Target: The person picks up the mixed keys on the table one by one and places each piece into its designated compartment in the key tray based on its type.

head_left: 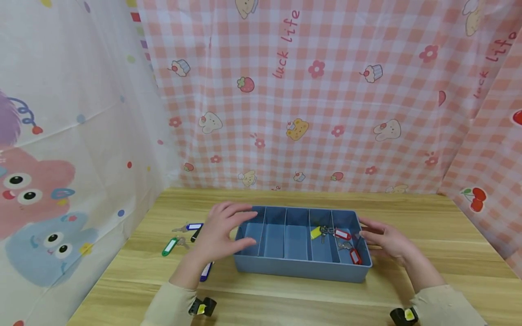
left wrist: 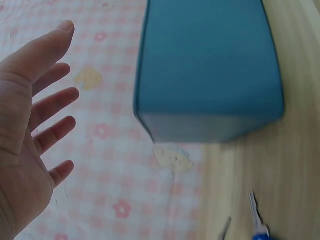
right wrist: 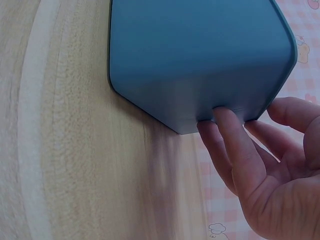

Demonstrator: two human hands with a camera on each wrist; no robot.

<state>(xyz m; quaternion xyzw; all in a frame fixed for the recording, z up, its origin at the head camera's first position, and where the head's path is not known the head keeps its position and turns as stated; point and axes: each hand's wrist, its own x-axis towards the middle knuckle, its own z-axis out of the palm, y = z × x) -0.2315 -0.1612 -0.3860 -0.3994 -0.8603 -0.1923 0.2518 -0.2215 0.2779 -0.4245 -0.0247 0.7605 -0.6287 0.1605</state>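
Note:
A blue-grey box with five compartments in a row stands on the table. My left hand is raised at its left end, fingers spread and empty; the left wrist view shows the hand apart from the box. At the other end, the fingertips of my right hand touch the outside of the end wall, as the right wrist view also shows. Inside the box, a yellow key tag lies in the fourth compartment, while a red key tag and another red tag lie at the rightmost one, with keys.
Left of the box, several tagged keys lie on the wooden table: a green tag, a blue tag, a black tag and another blue tag partly behind my left wrist. A checked cloth hangs behind the table.

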